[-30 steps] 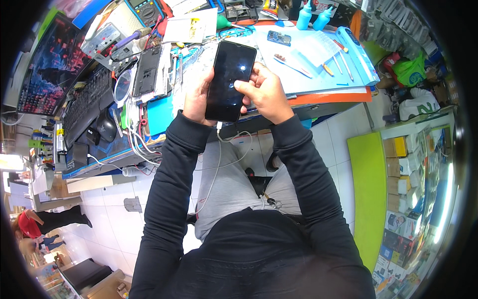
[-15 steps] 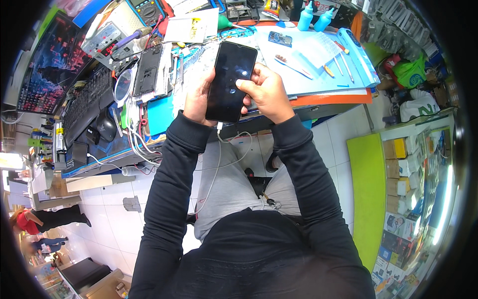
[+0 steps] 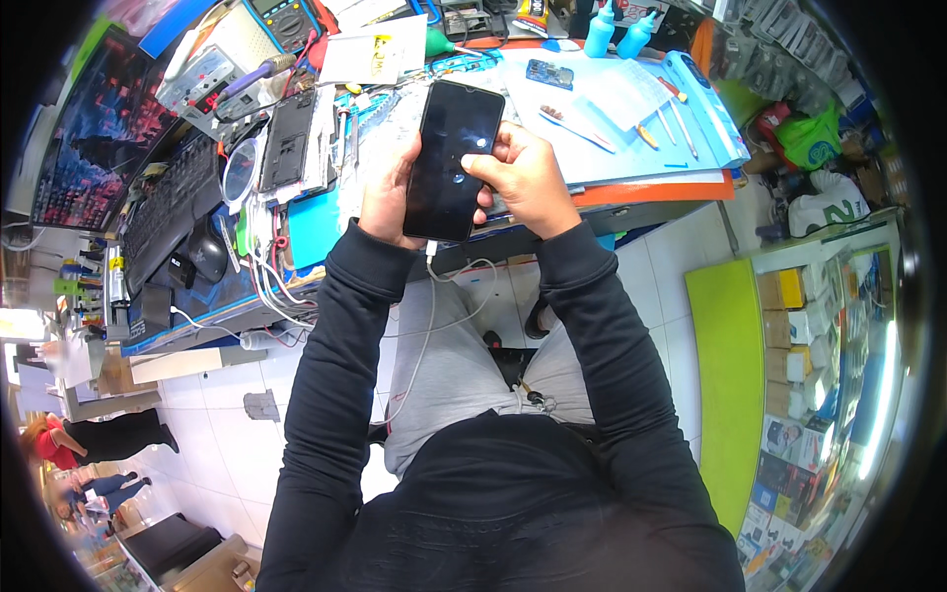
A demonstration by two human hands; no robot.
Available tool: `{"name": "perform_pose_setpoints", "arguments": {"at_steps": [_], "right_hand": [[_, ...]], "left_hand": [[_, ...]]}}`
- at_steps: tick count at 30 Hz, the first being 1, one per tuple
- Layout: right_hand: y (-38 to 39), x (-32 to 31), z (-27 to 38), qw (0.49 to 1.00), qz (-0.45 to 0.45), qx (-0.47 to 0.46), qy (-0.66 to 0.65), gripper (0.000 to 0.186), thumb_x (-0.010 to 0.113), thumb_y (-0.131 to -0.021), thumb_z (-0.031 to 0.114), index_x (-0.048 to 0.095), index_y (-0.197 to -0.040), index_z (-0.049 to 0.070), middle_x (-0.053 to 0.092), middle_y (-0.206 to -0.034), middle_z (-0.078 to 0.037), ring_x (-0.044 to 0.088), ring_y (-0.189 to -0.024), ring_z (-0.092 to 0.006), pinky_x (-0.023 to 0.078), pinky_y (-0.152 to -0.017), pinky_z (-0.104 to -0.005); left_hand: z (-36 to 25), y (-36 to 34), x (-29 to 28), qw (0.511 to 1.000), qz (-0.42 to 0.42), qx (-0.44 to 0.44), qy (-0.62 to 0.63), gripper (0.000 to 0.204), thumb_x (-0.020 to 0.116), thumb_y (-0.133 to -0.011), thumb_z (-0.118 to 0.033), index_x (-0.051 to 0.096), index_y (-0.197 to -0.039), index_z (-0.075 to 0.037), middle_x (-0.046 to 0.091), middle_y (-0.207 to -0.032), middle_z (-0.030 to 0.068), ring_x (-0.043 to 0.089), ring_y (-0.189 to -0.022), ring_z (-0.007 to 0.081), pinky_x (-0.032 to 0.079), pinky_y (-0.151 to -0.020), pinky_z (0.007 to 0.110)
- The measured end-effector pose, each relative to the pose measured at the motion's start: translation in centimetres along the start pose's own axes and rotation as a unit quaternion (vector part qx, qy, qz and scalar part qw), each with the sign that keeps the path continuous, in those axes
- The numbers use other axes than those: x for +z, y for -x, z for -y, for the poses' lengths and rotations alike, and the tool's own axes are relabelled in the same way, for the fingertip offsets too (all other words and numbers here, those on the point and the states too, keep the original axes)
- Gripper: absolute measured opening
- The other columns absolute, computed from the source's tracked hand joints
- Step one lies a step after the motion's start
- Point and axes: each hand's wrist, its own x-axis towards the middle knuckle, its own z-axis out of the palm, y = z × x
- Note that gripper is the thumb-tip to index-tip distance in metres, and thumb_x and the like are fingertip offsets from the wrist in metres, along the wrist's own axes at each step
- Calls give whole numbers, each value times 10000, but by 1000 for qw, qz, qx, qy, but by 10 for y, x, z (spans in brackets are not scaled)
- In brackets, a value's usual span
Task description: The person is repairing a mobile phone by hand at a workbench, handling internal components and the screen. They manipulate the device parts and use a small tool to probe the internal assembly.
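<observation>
- White tiled floor (image 3: 232, 454), smooth and a little shiny, below a crowded workbench (image 3: 661, 213).
- On the right side, glass display case (image 3: 824, 241) with small boxes (image 3: 776, 355) inside, piled in rows, brown, white and yellow; just beside it, flat lime-green panel (image 3: 728, 395).
- Toward the upper right, bulging green bag (image 3: 814, 138) and, near it, white bag (image 3: 827, 207), both with contents impossible to tell.
- At the back of the bench, two light-blue squeeze bottles (image 3: 600, 37), upright, with narrow tips, filling also impossible to tell.
- Under the bottles' side, pale-blue mat (image 3: 602, 171), flat and smooth, carrying thin white paper (image 3: 646, 94), slim hand tools (image 3: 648, 138) and small dark board (image 3: 549, 73).
- On the left half, thin rectangular phone shell (image 3: 288, 143), black and hollow; near it, clear round ring (image 3: 240, 176), ridged keyboard (image 3: 178, 197) and rounded black mouse (image 3: 207, 249).
- In front of the body, above the near bench edge, black phone (image 3: 441, 163), of dark glossy glass with bright spots, screen facing up to the camera.
- From its lower edge, white cable (image 3: 431, 249), thin and flexible, hanging in a loose loop over grey trousers (image 3: 424, 375).
- Left hand (image 3: 392, 192) grasping the phone along its left side, palm close behind.
- Right hand (image 3: 533, 176) grasping the right side, fingers bent around the edge, thumb over the screen; pressing or only resting, impossible to tell.
- Both forearms stretched forward in wrinkled black sleeves (image 3: 330, 395), wrists slightly turned inward.
</observation>
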Motion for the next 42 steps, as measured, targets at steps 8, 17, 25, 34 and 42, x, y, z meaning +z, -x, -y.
{"name": "perform_pose_setpoints", "arguments": {"at_steps": [8,17,25,34,42], "right_hand": [[-2,-2,2,1000,12,-3,-19,229,748,-926,101,619,-1067,-25,661,-816,-59,589,-516,-91,530,-420,-273],[18,13,-4,682,-95,-354,633,393,594,-1046,188,631,-1431,117,435,-1554,-197,415,-1430,-352,424,-1119,-448],[29,-7,-5,624,-34,-384,680,406,480,-1107,317,627,-1433,126,381,-1633,-174,255,-1527,-439,241,-1216,-548],[53,22,-26,823,-50,-292,485,449,614,-1056,267,582,-1400,-19,443,-1539,-203,450,-1411,-377,418,-1124,-467],[68,45,-19,901,-97,-146,396,671,740,-955,114,383,-1508,-14,521,-1396,-182,559,-1229,-312,483,-1000,-422]], "left_hand": [[2,-5,6,1000,-12,5,-11,642,375,-1078,-534,544,-1394,-2,704,-1175,189,741,-865,306,656,-732,447],[18,-21,-6,992,-68,95,52,343,589,-1032,-381,692,-1160,-80,739,-1030,82,703,-868,178,574,-799,334],[26,-41,-14,995,-13,96,22,417,511,-1077,-421,702,-1144,-57,734,-991,46,679,-834,147,541,-787,301],[48,-66,-47,985,-27,146,89,515,435,-1071,-509,642,-1065,-37,704,-888,124,696,-691,289,583,-644,447],[37,-41,-5,991,-65,101,53,575,435,-1044,-558,601,-1120,-13,707,-839,180,698,-661,303,584,-565,491]]}}
